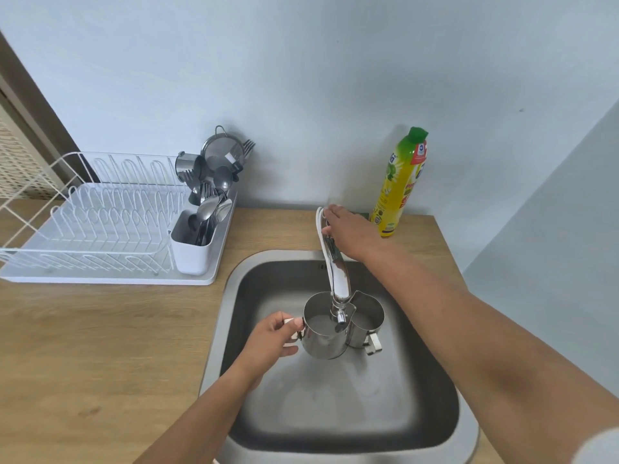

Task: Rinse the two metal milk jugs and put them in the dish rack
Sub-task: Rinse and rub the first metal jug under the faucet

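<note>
Setting: a wooden counter (100, 346) against a pale blue wall (301, 78).
Far left: the white dish rack (83, 229) holds no jugs; its cutlery holder (191, 252) is packed with spoons and forks.
Left hand (271, 339): fingers and thumb pinch the handle of the first jug (321, 339), upright under the spout.
Sink (217, 329): both jugs are inside it.
Second jug (366, 321): just right of the first, touching it.
Tap (340, 279): arches over both jugs.
Right hand (348, 232): fingers curled over the tap's top end.
Far right: a yellow soap bottle (398, 185) stands by the wall.
</note>
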A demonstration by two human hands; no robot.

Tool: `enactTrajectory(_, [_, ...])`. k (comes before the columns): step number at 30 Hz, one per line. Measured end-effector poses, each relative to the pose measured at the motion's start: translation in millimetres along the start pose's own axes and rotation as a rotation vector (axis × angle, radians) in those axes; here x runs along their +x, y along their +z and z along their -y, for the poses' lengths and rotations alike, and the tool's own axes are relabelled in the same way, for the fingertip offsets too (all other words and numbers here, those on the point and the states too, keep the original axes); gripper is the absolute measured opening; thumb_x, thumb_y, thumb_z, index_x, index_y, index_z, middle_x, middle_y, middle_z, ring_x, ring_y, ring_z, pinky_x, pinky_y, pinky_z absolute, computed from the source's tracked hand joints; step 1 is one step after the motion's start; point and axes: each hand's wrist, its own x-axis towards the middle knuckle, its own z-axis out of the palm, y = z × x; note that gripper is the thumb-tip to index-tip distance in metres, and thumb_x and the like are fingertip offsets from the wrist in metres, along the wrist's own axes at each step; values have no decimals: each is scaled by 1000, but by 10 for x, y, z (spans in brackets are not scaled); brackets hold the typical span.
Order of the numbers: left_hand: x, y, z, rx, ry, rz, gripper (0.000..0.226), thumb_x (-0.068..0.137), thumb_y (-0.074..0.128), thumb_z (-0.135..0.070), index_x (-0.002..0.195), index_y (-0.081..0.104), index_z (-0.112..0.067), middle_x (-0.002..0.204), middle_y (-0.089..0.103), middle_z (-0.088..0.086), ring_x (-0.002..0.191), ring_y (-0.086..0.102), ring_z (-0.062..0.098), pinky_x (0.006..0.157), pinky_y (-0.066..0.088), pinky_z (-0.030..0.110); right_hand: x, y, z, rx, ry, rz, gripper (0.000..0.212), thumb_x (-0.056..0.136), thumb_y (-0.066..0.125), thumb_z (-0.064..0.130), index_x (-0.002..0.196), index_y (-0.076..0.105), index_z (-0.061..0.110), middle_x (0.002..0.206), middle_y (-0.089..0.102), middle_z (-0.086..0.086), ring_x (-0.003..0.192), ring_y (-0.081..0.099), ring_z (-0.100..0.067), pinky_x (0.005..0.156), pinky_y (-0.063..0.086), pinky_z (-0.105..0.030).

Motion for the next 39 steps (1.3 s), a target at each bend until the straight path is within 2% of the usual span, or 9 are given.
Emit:
enactTrajectory(6, [-4, -12, 10, 2, 19, 9, 19, 92, 64, -29, 84, 62, -12, 89, 64, 6, 84, 61, 16, 82, 59, 34, 49, -35, -18, 27, 8, -16, 47, 103, 39, 21, 149, 33, 9, 160, 27, -8, 145, 30, -25, 111, 34, -41])
enactTrajectory(12, [-30, -25, 7, 11, 31, 0, 18, 93, 63, -29, 83, 62, -13, 91, 66, 7, 87, 63, 15, 83, 60, 34, 80, -72, -19, 52, 37, -22, 43, 99, 44, 10, 142, 41, 11, 153, 38, -3, 132, 47, -29, 94, 45, -38])
enactTrajectory(18, [-60, -21, 1, 23, 38, 0, 18, 93, 63, -28, 85, 62, -11, 93, 67, 8, 86, 63, 15, 80, 59, 30, 126, -60, -52, 75, 33, -40, 39, 97, 44, 7, 135, 47, 12, 146, 46, -2, 126, 53, -29, 81, 42, -33])
enactTrajectory(26, [-66, 2, 5, 9, 28, 1, 17, 94, 62, -25, 84, 62, -11, 91, 66, 7, 85, 62, 15, 81, 59, 32, 150, -34, -74, 97, 36, -47, 40, 97, 45, 8, 136, 46, 12, 148, 46, -2, 128, 51, -29, 88, 46, -37])
enactTrajectory(39, [-55, 17, 38, 30, 18, 9, 19, 94, 62, -27, 85, 61, -10, 93, 66, 8, 87, 63, 15, 79, 59, 30, 158, -66, -79, 103, 30, -46, 40, 97, 43, 7, 137, 47, 12, 147, 47, -3, 128, 51, -29, 84, 43, -35])
